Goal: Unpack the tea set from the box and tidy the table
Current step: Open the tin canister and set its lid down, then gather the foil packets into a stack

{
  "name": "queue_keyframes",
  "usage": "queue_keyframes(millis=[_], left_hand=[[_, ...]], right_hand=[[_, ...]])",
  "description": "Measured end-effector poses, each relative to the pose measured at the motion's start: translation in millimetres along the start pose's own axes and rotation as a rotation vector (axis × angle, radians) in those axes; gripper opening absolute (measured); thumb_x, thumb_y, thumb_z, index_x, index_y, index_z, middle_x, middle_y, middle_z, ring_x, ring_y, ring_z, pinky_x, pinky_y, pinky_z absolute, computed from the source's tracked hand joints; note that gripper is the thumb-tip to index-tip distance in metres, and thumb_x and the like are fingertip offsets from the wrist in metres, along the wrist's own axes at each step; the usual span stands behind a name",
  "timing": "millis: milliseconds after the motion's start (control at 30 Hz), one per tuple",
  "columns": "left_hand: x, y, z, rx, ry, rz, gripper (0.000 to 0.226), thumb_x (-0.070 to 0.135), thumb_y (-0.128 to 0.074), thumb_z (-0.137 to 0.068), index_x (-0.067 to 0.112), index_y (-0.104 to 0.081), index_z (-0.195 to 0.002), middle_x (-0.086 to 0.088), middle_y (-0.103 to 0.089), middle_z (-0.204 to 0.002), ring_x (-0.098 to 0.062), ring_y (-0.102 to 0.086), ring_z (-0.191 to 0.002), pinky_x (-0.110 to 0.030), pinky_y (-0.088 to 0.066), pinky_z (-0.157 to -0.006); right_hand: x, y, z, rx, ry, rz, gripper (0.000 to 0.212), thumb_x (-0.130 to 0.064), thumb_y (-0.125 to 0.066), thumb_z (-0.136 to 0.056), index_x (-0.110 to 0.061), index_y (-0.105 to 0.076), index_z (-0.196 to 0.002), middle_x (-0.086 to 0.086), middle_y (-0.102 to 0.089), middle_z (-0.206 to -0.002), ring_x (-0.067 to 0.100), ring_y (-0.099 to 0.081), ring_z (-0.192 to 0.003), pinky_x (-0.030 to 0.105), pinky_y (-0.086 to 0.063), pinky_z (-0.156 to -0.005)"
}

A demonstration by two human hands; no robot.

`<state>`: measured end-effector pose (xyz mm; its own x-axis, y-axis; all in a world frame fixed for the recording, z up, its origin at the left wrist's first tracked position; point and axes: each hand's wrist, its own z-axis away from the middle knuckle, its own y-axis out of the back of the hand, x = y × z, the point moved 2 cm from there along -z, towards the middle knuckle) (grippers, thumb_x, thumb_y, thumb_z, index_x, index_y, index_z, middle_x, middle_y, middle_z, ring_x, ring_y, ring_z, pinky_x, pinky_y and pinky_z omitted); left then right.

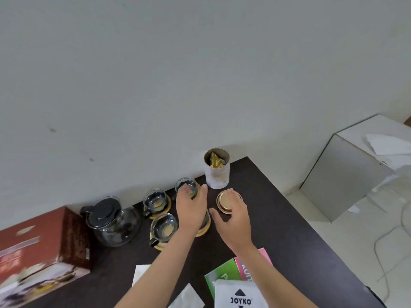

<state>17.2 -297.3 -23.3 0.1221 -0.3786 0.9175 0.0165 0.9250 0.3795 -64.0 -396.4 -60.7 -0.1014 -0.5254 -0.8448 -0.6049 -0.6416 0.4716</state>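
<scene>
On the dark table (278, 218) a glass teapot (113, 221) with a black lid stands beside the red tea set box (37, 247). Two glass cups (155, 200) (164, 227) sit on wooden coasters. My left hand (191, 207) holds a third glass cup (186, 187) at the back, above another coaster (203, 230) partly hidden under the hand. My right hand (233, 218) hovers with relaxed fingers over a gold lid (223, 202) lying flat. Behind it stands an uncapped white tin (216, 168) with gold foil inside.
Paper sheets (140, 273), green and pink packets (224, 274) and a white JOYKO pouch (240, 294) lie near the table's front. A pale wall runs close behind the table. A grey cabinet (342, 174) stands to the right on a tiled floor with a cable.
</scene>
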Motion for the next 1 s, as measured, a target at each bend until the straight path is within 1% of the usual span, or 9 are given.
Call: queue_keyframes(millis=[67,133,333,467,533,633,800,900,1000], left_hand=[[-5.2,31.6,22.1,0.018,0.003,0.034,0.066,0.041,-0.062,-0.086,0.005,-0.041,-0.137,-0.010,-0.049,-0.138,-0.020,-0.046,-0.128,-0.032,-0.035,-0.106],[-10.2,67.2,47.8,0.027,0.011,0.061,0.066,0.041,-0.060,-0.088,0.004,-0.039,-0.139,-0.011,-0.047,-0.140,-0.020,-0.045,-0.129,-0.034,-0.035,-0.108],[-47.8,189.1,133.5,0.105,-0.003,0.096,0.062,0.041,-0.056,-0.090,0.010,-0.039,-0.140,-0.006,-0.046,-0.142,-0.018,-0.042,-0.131,-0.032,-0.034,-0.106],[-98.1,270.4,186.4,0.180,0.064,0.070,0.059,0.040,-0.056,-0.091,0.013,-0.039,-0.140,-0.003,-0.045,-0.143,-0.018,-0.042,-0.132,-0.035,-0.033,-0.108],[-129.6,304.5,209.4,0.210,0.101,0.034,0.057,0.040,-0.055,-0.091,0.015,-0.039,-0.140,-0.002,-0.044,-0.144,-0.018,-0.041,-0.132,-0.037,-0.034,-0.108],[-179.5,345.1,237.7,0.249,0.186,-0.038,0.053,0.037,-0.055,-0.092,0.016,-0.040,-0.139,-0.002,-0.043,-0.145,-0.021,-0.040,-0.133,-0.039,-0.035,-0.107],[-251.2,392.8,274.0,0.290,0.248,-0.210,0.056,0.032,-0.058,-0.089,0.006,-0.043,-0.135,-0.012,-0.041,-0.143,-0.028,-0.035,-0.134,-0.042,-0.030,-0.108],[-288.8,411.3,288.4,0.323,0.364,-0.415,0.064,0.032,-0.063,-0.086,0.002,-0.039,-0.137,-0.023,-0.023,-0.151,-0.039,-0.019,-0.139,-0.048,-0.018,-0.111],[-319.3,417.6,301.9,0.298,0.512,-0.473,0.072,0.039,-0.063,-0.084,0.004,-0.034,-0.139,-0.022,-0.007,-0.155,-0.039,-0.007,-0.141,-0.053,-0.018,-0.111]], right_hand=[[-22.7,2.6,23.9,-0.002,0.025,-0.016,0.067,-0.025,-0.076,-0.080,-0.003,-0.048,-0.136,0.010,-0.052,-0.138,0.018,-0.042,-0.132,0.031,-0.035,-0.110],[-45.0,2.6,52.5,-0.006,0.052,-0.012,0.065,-0.025,-0.075,-0.080,-0.004,-0.048,-0.136,0.010,-0.053,-0.137,0.022,-0.045,-0.131,0.028,-0.033,-0.108],[-109.1,-10.9,158.9,-0.055,0.114,-0.034,0.056,-0.024,-0.072,-0.084,-0.009,-0.051,-0.133,0.005,-0.055,-0.134,0.019,-0.045,-0.128,0.032,-0.039,-0.106],[-137.1,-29.1,234.3,-0.132,0.045,-0.022,0.054,-0.025,-0.069,-0.086,-0.009,-0.051,-0.134,0.005,-0.053,-0.136,0.020,-0.042,-0.131,0.030,-0.035,-0.107],[-141.2,-39.2,269.8,-0.162,0.054,-0.005,0.051,-0.025,-0.070,-0.085,-0.009,-0.054,-0.130,0.007,-0.055,-0.132,0.023,-0.045,-0.127,0.034,-0.038,-0.106],[-133.7,-54.0,320.5,-0.207,-0.015,0.043,0.050,-0.025,-0.071,-0.084,-0.008,-0.056,-0.128,0.009,-0.056,-0.132,0.026,-0.046,-0.127,0.029,-0.036,-0.103],[-108.3,-68.3,384.2,-0.401,-0.097,0.297,0.059,-0.036,-0.064,-0.088,-0.012,-0.046,-0.138,0.010,-0.041,-0.148,0.027,-0.033,-0.139,0.045,-0.028,-0.115],[-93.0,-64.0,401.9,-0.481,-0.160,0.515,0.066,-0.045,-0.058,-0.089,-0.020,-0.034,-0.146,0.009,-0.020,-0.158,0.030,-0.017,-0.145,0.053,-0.018,-0.115],[-82.1,-59.3,409.0,-0.538,-0.231,0.648,0.072,-0.050,-0.053,-0.091,-0.023,-0.023,-0.150,0.009,-0.004,-0.161,0.032,-0.005,-0.147,0.058,-0.012,-0.115]])
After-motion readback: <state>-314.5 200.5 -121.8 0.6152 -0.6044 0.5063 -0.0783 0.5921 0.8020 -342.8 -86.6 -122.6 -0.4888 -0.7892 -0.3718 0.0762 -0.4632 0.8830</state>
